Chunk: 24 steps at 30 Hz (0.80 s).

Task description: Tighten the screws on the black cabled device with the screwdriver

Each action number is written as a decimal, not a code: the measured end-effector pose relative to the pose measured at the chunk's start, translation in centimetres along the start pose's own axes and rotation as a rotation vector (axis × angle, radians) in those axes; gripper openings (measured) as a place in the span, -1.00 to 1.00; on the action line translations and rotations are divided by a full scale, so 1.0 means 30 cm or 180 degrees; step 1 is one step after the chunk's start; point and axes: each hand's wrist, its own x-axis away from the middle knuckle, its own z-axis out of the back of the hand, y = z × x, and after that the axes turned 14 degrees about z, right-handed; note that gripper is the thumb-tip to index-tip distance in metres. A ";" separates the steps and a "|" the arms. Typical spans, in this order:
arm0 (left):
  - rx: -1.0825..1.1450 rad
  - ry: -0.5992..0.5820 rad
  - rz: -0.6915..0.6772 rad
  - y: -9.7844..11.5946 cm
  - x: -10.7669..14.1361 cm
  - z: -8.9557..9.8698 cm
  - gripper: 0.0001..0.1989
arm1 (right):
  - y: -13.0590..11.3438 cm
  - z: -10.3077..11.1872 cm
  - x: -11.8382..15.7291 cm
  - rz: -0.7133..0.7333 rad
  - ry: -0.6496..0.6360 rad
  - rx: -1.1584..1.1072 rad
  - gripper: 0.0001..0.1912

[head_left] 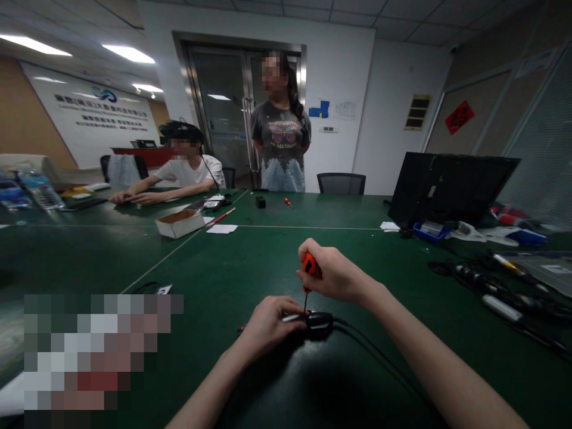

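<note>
My right hand (330,271) is wrapped round the orange and black handle of a screwdriver (309,265), held upright with its thin shaft pointing down. The shaft's lower end meets the near side of a small black device (319,322) lying on the green table (250,262). From the device a black cable (375,348) runs to the lower right. My left hand (274,322) is closed round a pale, flat piece (292,318) at the device's left end, and its fingertips are beside the screwdriver tip. The exact contact of the tip is too small to make out.
An open white box (179,223), papers (222,229), a small black block (260,202) and another screwdriver (288,202) lie farther back. At right are a black monitor (449,190), a blue tray (431,231) and cables. One person sits at back left; another stands behind the table.
</note>
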 end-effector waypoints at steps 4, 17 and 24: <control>0.0056 0.0011 0.0052 0.000 -0.002 -0.003 -0.78 | 0.000 0.002 0.001 -0.0018 -0.0027 0.0034 -0.77; 0.0136 -0.0070 0.0121 -0.011 -0.011 -0.007 -0.76 | 0.001 -0.008 0.004 0.0072 -0.0114 0.0138 -0.77; 0.0080 -0.0104 0.0128 -0.010 -0.011 -0.006 -0.77 | 0.003 -0.010 0.004 0.0125 -0.0159 0.0314 -0.68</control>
